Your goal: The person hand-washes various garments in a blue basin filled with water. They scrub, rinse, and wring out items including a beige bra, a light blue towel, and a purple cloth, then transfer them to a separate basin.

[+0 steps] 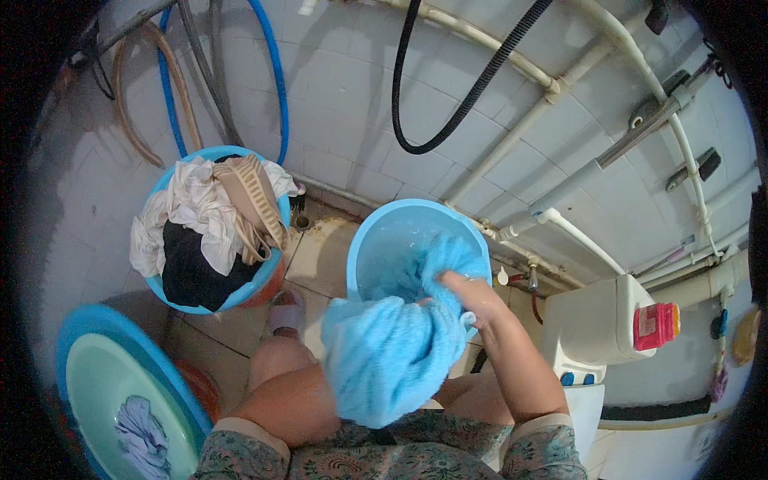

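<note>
A fluffy light-blue towel (392, 352) hangs bunched over the near rim of a blue basin (362, 240), and its far end dips inside. My right hand (468, 294) is closed on the towel above the basin's right side, with the thumb toward the far side. My left forearm reaches in from the lower left and passes behind the towel. The cloth covers my left hand, so its fingers do not show. Water seems to lie in the basin under the towel's far end.
At the left, a blue tub (280, 260) holds white, black and beige clothes. Nearer, a pale-green basin (88, 376) inside a larger blue one holds a grey-blue cloth (142, 436). A white jug (596, 320) with a red cap stands right. Pipes and a black hose (400, 96) line the tiled wall.
</note>
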Demonstrator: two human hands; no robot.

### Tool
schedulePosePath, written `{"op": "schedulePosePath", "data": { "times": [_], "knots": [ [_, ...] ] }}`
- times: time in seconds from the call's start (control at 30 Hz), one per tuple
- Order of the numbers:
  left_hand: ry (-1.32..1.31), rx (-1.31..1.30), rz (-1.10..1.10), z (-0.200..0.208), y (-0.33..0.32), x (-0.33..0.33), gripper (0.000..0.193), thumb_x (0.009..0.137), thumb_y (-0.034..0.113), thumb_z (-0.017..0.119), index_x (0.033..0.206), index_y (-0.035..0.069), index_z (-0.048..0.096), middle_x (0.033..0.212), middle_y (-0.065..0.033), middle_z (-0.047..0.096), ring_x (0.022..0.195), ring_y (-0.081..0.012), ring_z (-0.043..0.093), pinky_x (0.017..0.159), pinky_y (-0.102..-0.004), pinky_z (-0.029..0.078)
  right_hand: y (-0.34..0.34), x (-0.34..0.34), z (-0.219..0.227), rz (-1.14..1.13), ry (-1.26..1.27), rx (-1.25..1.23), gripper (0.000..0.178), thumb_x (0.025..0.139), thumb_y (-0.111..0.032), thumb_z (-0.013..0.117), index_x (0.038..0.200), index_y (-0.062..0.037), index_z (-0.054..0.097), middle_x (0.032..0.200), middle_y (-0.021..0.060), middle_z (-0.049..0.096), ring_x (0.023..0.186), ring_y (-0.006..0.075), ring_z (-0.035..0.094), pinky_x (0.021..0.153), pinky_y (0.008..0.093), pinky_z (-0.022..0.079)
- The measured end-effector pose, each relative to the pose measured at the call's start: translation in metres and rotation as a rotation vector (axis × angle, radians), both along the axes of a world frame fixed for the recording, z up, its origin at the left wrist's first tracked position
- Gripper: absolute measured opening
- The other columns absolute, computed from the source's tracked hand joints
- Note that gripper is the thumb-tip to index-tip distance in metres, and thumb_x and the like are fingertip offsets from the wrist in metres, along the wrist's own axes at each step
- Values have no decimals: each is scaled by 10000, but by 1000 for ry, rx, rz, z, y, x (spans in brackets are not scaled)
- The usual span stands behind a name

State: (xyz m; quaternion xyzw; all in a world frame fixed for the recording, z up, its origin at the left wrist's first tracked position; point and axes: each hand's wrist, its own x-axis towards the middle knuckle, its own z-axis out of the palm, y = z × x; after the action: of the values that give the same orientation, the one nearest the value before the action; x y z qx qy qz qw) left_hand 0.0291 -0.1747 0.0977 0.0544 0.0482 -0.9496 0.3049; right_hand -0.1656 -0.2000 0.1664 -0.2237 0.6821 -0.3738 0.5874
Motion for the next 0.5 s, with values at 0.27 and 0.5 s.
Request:
{"op": "schedulePosePath", "data": {
  "times": [0.27,0.5],
  "knots": [
    [-141,-206,-115,-3,-3,-35,606,731,201,613,1274,61,384,1182,-104,473,992,-240,503,804,-348,438,-7,-16,-47,880,625,-216,479,775,-258,606,1147,25,503,1112,182,568,1023,330,537,888,379,413],
    [-180,-377,-242,5,5,-43,603,731,204,617,1270,61,389,1167,-104,481,986,-235,507,805,-344,439,-17,-8,-27,1207,703,-112,590,764,-397,623,1234,-74,474,1164,215,527,1079,347,502,920,392,388]
  ]
}}
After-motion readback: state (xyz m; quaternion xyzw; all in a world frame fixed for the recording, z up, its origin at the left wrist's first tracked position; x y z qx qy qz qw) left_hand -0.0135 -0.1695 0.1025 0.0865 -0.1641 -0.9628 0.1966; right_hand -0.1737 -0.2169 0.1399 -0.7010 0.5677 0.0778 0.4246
